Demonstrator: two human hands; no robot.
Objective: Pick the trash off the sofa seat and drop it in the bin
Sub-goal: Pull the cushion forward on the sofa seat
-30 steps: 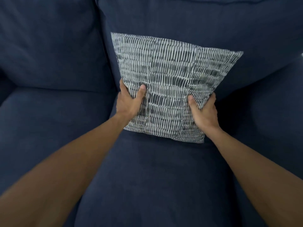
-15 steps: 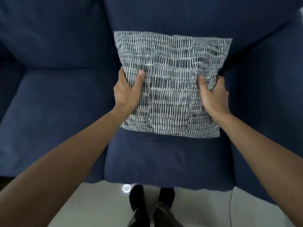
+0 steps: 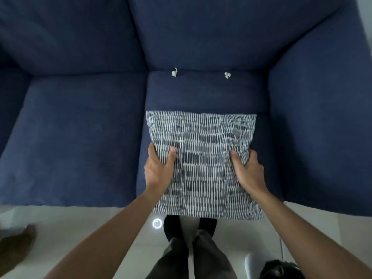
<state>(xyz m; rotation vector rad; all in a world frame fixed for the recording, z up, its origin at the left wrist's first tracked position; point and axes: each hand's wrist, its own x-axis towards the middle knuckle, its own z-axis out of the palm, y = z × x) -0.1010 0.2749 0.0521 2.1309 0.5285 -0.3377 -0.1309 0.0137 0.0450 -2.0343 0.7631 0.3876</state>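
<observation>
Two small crumpled white scraps of trash lie at the back of the dark blue sofa seat (image 3: 205, 93), one on the left (image 3: 174, 73) and one on the right (image 3: 227, 75), close to the backrest. I hold a grey-and-white patterned cushion (image 3: 203, 150) above the seat's front edge. My left hand (image 3: 158, 170) grips its left side and my right hand (image 3: 246, 171) grips its right side. A white bin with a dark liner (image 3: 275, 267) shows at the bottom right on the floor.
The sofa has a second seat cushion (image 3: 76, 137) to the left and an armrest (image 3: 322, 117) to the right. My legs and dark shoes (image 3: 189, 238) stand on the pale tiled floor. A brown object (image 3: 16, 246) sits at the lower left.
The cushion has been pulled off the backrest toward me and past the seat's front edge. This uncovered the two white scraps at the back of the seat.
</observation>
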